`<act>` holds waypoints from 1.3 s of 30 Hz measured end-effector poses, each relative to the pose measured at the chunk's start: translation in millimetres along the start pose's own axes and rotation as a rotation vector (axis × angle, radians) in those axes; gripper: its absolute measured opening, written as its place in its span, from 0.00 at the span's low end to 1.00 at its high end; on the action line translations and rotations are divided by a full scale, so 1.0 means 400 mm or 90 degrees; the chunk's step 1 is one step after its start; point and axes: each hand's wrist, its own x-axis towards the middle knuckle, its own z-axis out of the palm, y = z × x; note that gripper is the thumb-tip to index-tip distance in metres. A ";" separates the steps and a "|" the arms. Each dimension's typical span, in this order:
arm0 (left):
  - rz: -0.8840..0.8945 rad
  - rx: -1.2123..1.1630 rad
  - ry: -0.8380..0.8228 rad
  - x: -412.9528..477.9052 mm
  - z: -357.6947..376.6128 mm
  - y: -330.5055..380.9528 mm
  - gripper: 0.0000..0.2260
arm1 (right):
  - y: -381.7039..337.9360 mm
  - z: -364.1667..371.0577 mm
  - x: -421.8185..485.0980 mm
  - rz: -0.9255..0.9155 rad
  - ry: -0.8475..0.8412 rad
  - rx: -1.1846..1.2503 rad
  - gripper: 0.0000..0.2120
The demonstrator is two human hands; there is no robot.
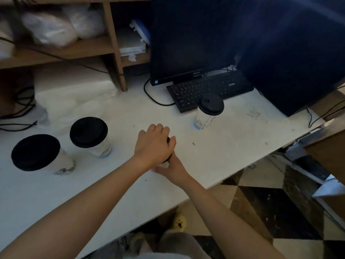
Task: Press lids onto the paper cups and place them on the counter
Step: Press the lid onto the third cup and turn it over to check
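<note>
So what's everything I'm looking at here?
counter: one, white, across the middle
keyboard: one, black, back right
monitor: one, black, behind keyboard
shelf: one, brown wood, back left
bags: several, whitish, on shelf
cables: several, black, back of counter
lidded cups: three, white with black lids, two left, one by keyboard
fourth cup: one, white, mostly hidden, centre
lid: one, black, on fourth cup
left hand: grips lid from above
right hand: holds fourth cup's side

view: head-worn | faces: forward and down onto counter [233,146] | range: near | single view
</note>
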 end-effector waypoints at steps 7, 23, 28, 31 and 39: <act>-0.004 0.018 -0.021 0.000 -0.002 0.008 0.19 | 0.029 -0.002 0.039 0.022 -0.052 -0.019 0.44; -0.011 -0.167 -0.043 0.059 -0.457 0.070 0.34 | -0.324 -0.140 -0.051 -0.270 0.364 -0.142 0.29; 0.076 -0.372 0.035 0.029 -0.513 0.039 0.24 | -0.366 -0.203 -0.096 -0.224 0.227 0.060 0.11; 0.101 -0.413 0.087 0.008 -0.504 0.030 0.22 | -0.355 -0.228 -0.122 0.004 0.074 0.323 0.24; 0.203 -0.378 0.071 -0.024 -0.459 0.014 0.29 | -0.341 -0.200 -0.149 0.067 -0.049 0.555 0.27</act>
